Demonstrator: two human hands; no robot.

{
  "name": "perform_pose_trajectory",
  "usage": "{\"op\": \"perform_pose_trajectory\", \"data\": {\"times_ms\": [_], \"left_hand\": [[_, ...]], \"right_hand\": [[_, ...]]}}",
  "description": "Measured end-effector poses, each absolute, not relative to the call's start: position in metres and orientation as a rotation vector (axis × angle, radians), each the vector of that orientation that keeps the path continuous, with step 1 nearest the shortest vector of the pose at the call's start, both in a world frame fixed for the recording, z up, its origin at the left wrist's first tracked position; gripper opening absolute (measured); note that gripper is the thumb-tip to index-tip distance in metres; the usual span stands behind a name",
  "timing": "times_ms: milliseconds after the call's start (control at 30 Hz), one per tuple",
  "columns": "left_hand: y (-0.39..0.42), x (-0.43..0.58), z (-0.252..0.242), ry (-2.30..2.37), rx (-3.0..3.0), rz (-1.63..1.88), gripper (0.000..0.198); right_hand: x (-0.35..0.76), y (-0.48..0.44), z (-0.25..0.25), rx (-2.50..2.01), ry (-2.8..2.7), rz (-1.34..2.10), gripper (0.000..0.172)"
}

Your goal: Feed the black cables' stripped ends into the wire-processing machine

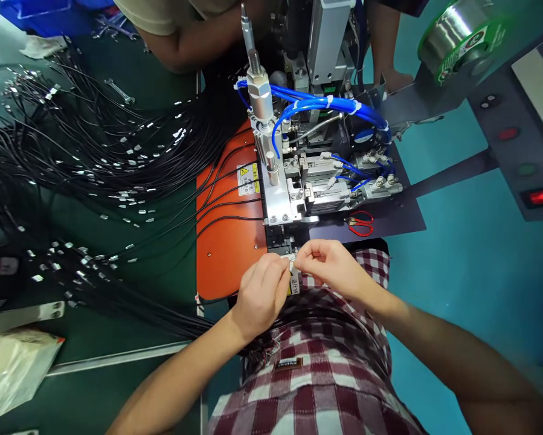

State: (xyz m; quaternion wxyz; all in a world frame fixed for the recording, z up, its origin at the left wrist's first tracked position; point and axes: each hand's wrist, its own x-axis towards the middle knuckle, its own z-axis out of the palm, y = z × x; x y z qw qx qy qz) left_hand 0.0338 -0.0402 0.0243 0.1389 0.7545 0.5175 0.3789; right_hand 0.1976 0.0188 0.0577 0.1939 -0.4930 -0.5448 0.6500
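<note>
My left hand (262, 293) is closed in a pinch at the front corner of the orange plate (228, 260). A black cable seems to enter it along the plate's front edge, mostly hidden by the fingers. Facing it, my right hand (332, 266) pinches thumb to forefinger. Small pale wire ends (291, 258) show between the fingertips, too tiny to make out well. Just beyond the hands stands a metal machine (275, 196) with clamps and cylinders. Several black cables (230, 218) run side by side over the plate into its edge.
Bundles of black cables (162, 163) with shiny ends cover the green table at left. Red-handled snips (360, 223) lie right of the machine. Blue air hoses (334, 104) arch above it, near a solder wire spool (461, 42). Another person's arm (208, 39) rests across the far side.
</note>
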Motion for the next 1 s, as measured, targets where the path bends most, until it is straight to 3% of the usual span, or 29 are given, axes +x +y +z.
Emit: {"op": "perform_pose_trajectory", "data": {"times_ms": [100, 200, 300, 400, 667, 900, 1000], "left_hand": [[-0.038, 0.035, 0.023, 1.528, 2.193, 1.062, 0.010], [-0.032, 0.039, 0.026, 1.578, 1.807, 1.137, 0.007], [-0.026, 0.043, 0.028, 1.541, 1.351, 1.229, 0.007], [-0.024, 0.042, 0.028, 1.435, 1.008, 1.306, 0.012], [-0.027, 0.038, 0.028, 1.162, 0.638, 1.280, 0.016], [-0.026, 0.041, 0.037, 1.137, 0.465, 1.247, 0.019], [-0.024, 0.039, 0.040, 1.080, 0.389, 1.212, 0.020]], "right_hand": [[0.194, 0.012, 0.066, -1.441, -2.088, 1.084, 0.011], [0.184, 0.003, 0.067, -1.364, -2.401, 0.366, 0.015], [0.175, -0.004, 0.060, -1.341, -2.388, 0.143, 0.020], [0.171, -0.010, 0.047, -1.321, -2.192, 0.380, 0.018], [0.165, -0.018, 0.023, -1.340, -1.304, 1.471, 0.018], [0.165, -0.010, 0.033, -1.173, -0.935, 1.937, 0.027], [0.164, -0.008, 0.035, -1.163, -0.917, 1.963, 0.027]]}}
